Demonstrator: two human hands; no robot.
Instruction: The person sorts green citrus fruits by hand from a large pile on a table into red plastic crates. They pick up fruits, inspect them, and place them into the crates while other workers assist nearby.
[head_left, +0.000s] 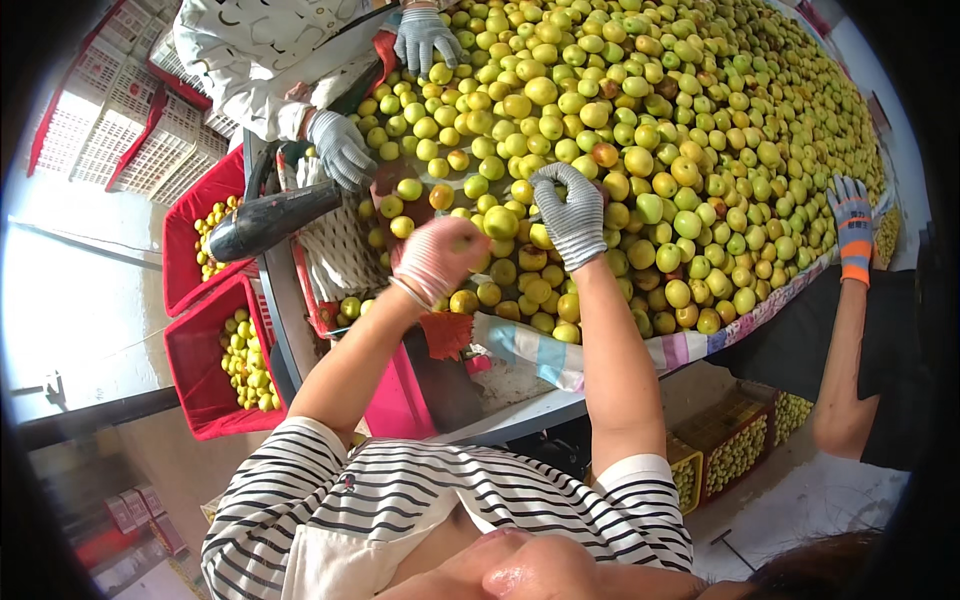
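My left hand (441, 259), in a pink-and-white glove, is blurred and curled over the near left part of a large heap of small round yellow-green fruits (686, 225). Whether a fruit is inside its fingers is not clear. To its right, my right hand (568, 216) wears a grey striped glove and rests among the fruits. Its index finger and thumb curve towards each other; the other fingers are mostly hidden, so a grip cannot be made out. Between both hands lies a larger yellow-green fruit (500, 223). Some fruits near my hands have brown or reddish patches.
A co-worker's grey-gloved hands (341, 148) are across at upper left, by a black blower-like device (274, 217) and white netting (337, 251). Another person's grey-and-orange glove (853, 221) touches the right edge. Red-lined bins (196, 375) hold fruits. A pink container (397, 397) stands below my left forearm.
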